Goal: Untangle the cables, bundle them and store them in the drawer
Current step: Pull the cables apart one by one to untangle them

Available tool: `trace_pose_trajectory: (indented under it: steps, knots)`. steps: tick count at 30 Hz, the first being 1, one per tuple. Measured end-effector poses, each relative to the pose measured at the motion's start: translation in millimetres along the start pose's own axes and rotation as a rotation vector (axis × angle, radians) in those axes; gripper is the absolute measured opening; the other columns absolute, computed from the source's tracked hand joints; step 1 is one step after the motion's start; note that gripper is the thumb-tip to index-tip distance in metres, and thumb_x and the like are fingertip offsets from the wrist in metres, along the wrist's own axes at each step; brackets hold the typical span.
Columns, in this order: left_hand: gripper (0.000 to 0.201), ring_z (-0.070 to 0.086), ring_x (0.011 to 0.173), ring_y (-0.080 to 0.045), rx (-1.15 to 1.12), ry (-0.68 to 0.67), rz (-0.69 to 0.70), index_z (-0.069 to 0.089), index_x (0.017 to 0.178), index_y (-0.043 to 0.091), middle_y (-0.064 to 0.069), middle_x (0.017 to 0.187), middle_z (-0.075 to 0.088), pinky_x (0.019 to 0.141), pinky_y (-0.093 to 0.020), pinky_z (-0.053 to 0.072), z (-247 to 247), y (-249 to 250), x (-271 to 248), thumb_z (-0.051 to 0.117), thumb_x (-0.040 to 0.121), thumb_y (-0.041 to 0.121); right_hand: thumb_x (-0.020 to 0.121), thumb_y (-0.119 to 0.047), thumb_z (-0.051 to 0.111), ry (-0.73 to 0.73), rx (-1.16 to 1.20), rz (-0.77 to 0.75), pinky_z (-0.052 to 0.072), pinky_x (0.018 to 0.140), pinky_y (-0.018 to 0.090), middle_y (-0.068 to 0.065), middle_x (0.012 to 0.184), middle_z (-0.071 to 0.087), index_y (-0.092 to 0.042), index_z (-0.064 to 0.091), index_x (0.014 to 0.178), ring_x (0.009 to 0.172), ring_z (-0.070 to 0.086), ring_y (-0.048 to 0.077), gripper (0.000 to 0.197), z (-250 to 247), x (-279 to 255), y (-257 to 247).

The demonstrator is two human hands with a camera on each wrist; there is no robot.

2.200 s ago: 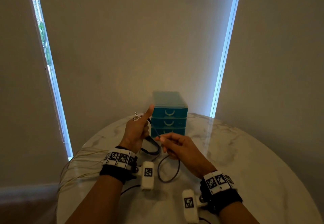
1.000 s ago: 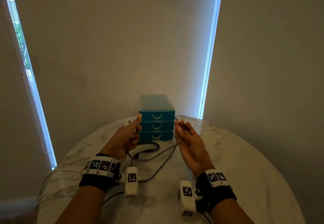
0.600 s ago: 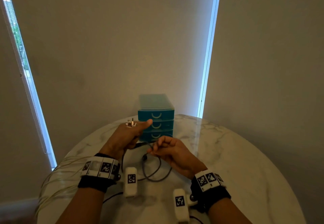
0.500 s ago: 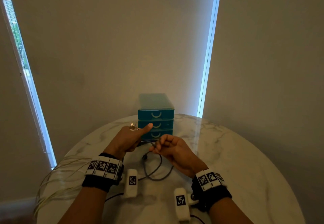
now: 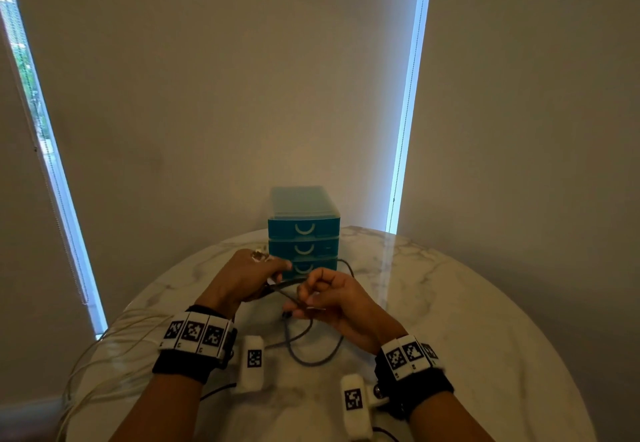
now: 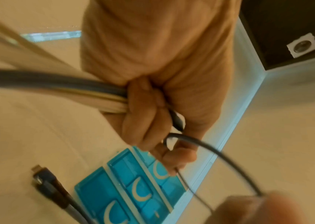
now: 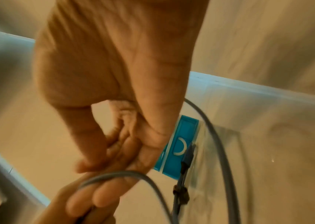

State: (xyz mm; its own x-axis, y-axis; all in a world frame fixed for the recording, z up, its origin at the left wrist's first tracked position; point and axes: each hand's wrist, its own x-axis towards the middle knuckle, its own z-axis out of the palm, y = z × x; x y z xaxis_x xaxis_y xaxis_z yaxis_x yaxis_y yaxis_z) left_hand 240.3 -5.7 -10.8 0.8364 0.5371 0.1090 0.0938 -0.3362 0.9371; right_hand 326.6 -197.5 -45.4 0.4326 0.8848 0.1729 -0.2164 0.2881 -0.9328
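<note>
A dark grey cable [image 5: 311, 355] lies in loops on the marble table [image 5: 485, 337] in front of me. My left hand [image 5: 277, 268] grips several gathered turns of the cable [image 6: 95, 89], fingers curled round them. Just to its right, my right hand [image 5: 304, 298] pinches a strand of the cable [image 7: 220, 151] between thumb and fingers. One cable plug [image 6: 45, 180] rests on the table near the drawers. The teal three-drawer unit [image 5: 303, 230] stands behind both hands, all drawers closed.
Thin pale wires [image 5: 104, 344] hang over the table's left edge. The wall and window blinds stand close behind the drawer unit. Bare marble spreads to the right of my hands.
A second ago my right hand was out to the right with the cable stretched. It has come back in beside the left hand. The left hand has sunk a little.
</note>
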Motion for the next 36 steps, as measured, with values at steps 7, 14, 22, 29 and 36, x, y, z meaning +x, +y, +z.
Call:
trace_pose_trajectory:
  steps: [7, 14, 22, 29, 36]
  knots:
    - [0.037, 0.037, 0.051, -0.013, -0.276, 0.153, 0.195, 0.074, 0.091, 0.000, -0.003, 0.066, 0.057, 0.043, -0.024, 0.031, -9, 9, -2, 0.077, 0.096, 0.037, 0.101, -0.024, 0.059, 0.346, 1.017, -0.030, 0.038, 0.122, 0.059, 0.038, 0.143, 0.058, 0.004, 0.039, 0.151, 0.135, 0.057, 0.052, 0.061, -40, -6, -8]
    - [0.022, 0.040, 0.052, -0.015, -0.408, 0.252, 0.235, 0.080, 0.086, 0.008, -0.003, 0.067, 0.062, 0.044, -0.023, 0.032, -25, 12, -3, 0.074, 0.098, 0.025, 0.105, -0.009, 0.035, 0.907, 0.866, -0.211, 0.053, 0.094, 0.044, 0.016, 0.094, 0.076, 0.000, 0.062, 0.112, 0.096, 0.068, 0.026, 0.029, -86, -21, -45]
    - [0.046, 0.046, 0.047, -0.007, -0.011, 0.790, 0.780, 0.052, 0.065, 0.015, 0.008, 0.054, 0.049, 0.049, -0.016, 0.035, -2, 34, -27, 0.067, 0.106, 0.027, 0.114, -0.018, 0.036, 0.508, 0.033, -0.241, 0.046, 0.057, 0.022, 0.006, 0.090, 0.059, -0.005, 0.057, 0.136, 0.074, 0.057, 0.013, 0.033, 18, 88, -114]
    - [0.046, 0.038, 0.049, -0.001, -0.264, 0.802, 0.795, 0.045, 0.061, 0.020, 0.011, 0.051, 0.040, 0.052, -0.014, 0.031, -15, 34, -32, 0.064, 0.102, 0.011, 0.096, -0.053, 0.067, 0.009, -0.651, -0.012, 0.050, 0.111, 0.049, 0.003, 0.121, 0.074, -0.012, 0.074, 0.112, 0.118, 0.066, 0.019, 0.045, 98, 104, -74]
    - [0.048, 0.039, 0.051, -0.007, -0.333, 0.669, 0.565, 0.047, 0.058, 0.013, 0.009, 0.051, 0.044, 0.052, -0.024, 0.036, -7, 29, -19, 0.070, 0.101, 0.011, 0.103, -0.017, 0.066, 0.469, -0.151, 0.068, 0.054, 0.112, 0.049, 0.014, 0.115, 0.080, -0.005, 0.074, 0.119, 0.123, 0.071, 0.033, 0.021, 2, 50, -11]
